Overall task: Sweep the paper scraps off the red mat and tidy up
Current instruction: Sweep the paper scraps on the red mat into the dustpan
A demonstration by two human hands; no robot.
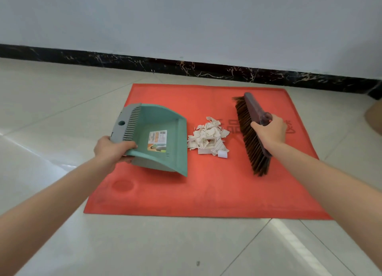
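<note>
A red mat (206, 189) lies on the tiled floor. In its middle sits a heap of torn paper scraps (207, 138). My left hand (111, 150) grips the back corner of a green dustpan (159, 137), whose open lip faces right and rests just left of the heap. My right hand (269, 131) holds a brown brush head (253, 131) by its socket. The bristles point left and touch the mat a short way right of the scraps.
A white wall with a black marble skirting (186, 68) runs behind the mat. Pale floor tiles (186, 249) surround it. A cardboard-coloured object (374, 116) shows at the right edge.
</note>
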